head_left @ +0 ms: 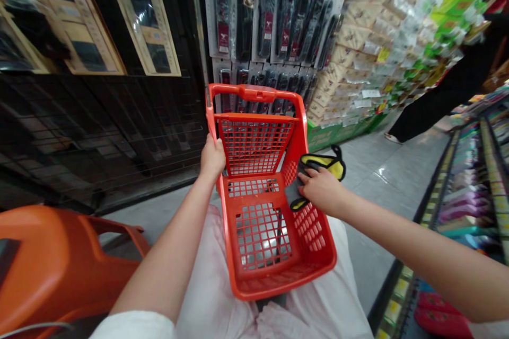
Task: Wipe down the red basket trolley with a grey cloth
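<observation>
A red plastic shopping basket cart [280, 283] stands in front of my knees, its handle side facing away. My left hand [212, 158] is closed around the left upright of its frame. On the opposite side, my right hand [320, 188] presses a yellow-and-grey cloth [336, 165] with black edging and a loop against the right rim. Part of the cloth hangs inside the basket, and my fingers hide its middle. Through the grid floor of the basket, grey tiles show.
An orange plastic stool [67, 265] stands at the left. Packaged belts [266, 21] hang on the wall ahead, beside stacked tissue packs [350, 47]. Footwear shelves [457, 196] run along the right. A person in black trousers [433, 100] stands farther off in the aisle.
</observation>
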Motion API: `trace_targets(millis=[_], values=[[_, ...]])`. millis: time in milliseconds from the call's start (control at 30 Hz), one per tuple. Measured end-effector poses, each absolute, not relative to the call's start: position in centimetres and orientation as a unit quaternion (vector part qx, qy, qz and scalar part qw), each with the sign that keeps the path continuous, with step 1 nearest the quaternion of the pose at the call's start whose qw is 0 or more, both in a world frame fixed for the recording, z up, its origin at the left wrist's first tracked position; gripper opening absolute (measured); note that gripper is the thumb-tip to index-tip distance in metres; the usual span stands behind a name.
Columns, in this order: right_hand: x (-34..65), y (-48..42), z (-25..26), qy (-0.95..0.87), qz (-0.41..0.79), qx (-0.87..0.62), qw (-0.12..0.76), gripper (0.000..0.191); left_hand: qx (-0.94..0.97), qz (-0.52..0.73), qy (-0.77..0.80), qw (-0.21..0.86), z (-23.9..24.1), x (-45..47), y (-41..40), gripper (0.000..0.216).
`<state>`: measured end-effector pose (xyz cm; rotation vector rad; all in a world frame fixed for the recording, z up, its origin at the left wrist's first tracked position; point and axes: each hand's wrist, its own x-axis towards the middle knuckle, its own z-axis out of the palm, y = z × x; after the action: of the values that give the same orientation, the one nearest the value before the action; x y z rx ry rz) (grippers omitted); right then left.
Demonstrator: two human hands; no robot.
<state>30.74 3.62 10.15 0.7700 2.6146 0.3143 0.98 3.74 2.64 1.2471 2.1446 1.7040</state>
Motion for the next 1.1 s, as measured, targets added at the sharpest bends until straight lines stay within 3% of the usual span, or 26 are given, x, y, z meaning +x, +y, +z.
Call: trace_targets(millis=[167, 467, 600, 800, 900, 1100], values=[[32.9, 7.4, 7.3, 0.943, 0.068, 0.3, 0.125, 0.04, 0.419, 0.567, 0.706, 0.062, 2.6, 0.7, 3.7, 0.036], [27.4, 18.1, 9.5, 0.922, 0.11, 0.372, 0.004, 0.047, 0.4, 0.567, 0.718, 0.064, 2.6, 0.8, 3.7, 0.037], [28.4, 15.7, 8.9, 0.938, 0.116, 0.322, 0.051, 0.038, 0.386, 0.574, 0.719, 0.068, 2.3, 0.5, 4.1, 0.036], [30.3, 5.4, 5.6, 0.947, 0.126, 0.18, 0.236, 0.024, 0.398, 0.6, 0.69, 0.074, 1.9, 0.4, 4.2, 0.034], [29.7, 4.5, 5.0, 0.932, 0.116, 0.191, 0.285, 0.026, 0.403, 0.591, 0.694, 0.081, 2.2, 0.5, 3.8, 0.036], [25.7, 12.3, 7.7, 0.93, 0.15, 0.308, 0.13, 0.034, 0.392, 0.584, 0.705, 0.093, 2.6, 0.8, 3.3, 0.039]])
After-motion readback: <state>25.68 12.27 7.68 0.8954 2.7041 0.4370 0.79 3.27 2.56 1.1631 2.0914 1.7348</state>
